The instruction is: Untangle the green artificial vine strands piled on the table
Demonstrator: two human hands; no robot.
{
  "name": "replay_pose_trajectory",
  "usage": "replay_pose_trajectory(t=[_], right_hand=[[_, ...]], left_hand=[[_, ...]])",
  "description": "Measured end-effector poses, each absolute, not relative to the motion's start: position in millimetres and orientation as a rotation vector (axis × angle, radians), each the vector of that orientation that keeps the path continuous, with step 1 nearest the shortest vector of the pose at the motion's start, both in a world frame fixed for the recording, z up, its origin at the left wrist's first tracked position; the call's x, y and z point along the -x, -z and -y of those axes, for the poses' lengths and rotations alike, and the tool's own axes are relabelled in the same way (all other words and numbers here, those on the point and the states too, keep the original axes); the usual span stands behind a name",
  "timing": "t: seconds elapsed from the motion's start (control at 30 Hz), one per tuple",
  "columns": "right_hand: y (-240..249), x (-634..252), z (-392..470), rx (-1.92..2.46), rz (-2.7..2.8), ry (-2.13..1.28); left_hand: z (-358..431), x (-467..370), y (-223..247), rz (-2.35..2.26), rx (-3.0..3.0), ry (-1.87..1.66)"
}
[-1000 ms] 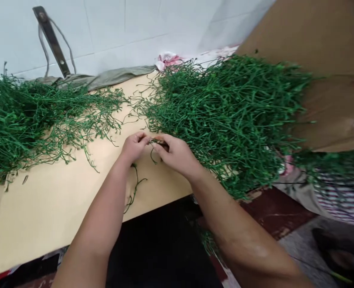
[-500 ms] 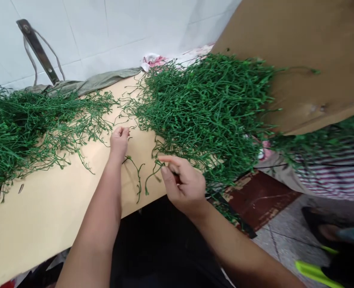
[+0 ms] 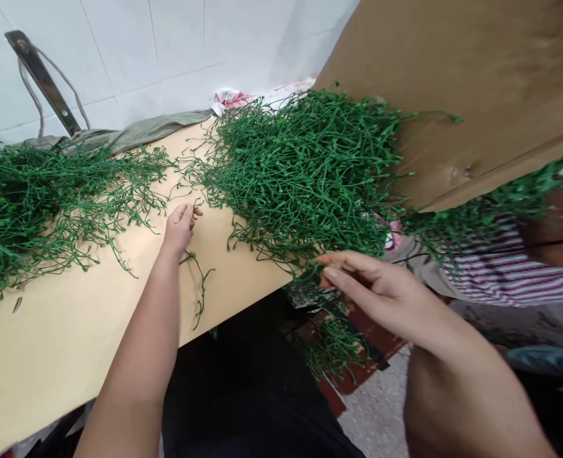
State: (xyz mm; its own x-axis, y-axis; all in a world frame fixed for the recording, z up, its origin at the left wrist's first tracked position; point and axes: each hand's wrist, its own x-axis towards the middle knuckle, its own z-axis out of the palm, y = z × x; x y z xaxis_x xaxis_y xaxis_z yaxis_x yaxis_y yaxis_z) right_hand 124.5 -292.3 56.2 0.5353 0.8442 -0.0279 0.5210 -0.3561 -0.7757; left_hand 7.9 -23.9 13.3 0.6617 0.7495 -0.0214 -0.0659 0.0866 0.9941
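Green plastic stems: light, springy, tangle-prone

Left pile far left on table. Left hand loosely open, resting on one loose sprig. Right hand pinches strands at right pile near edge. Best gripped at main stalk.

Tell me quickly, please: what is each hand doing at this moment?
Left hand: loosely open, resting on the table over a loose green stem; no grip.
Right hand: fingers pinching stems at the edge of the big green pile.
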Motion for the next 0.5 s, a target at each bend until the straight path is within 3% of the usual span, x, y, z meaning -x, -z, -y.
replay_pose_trajectory(t=[0.17,0.5], right_hand=[[-50,-146,318,2.271,1.278,-0.698],[-42,-158,323,2.408,1.372,-0.469]], left_hand=[[24,-9,-11,-0.62,-1.36,-0.657],[22,-9,-10,-0.612,-1.396,-0.668]])
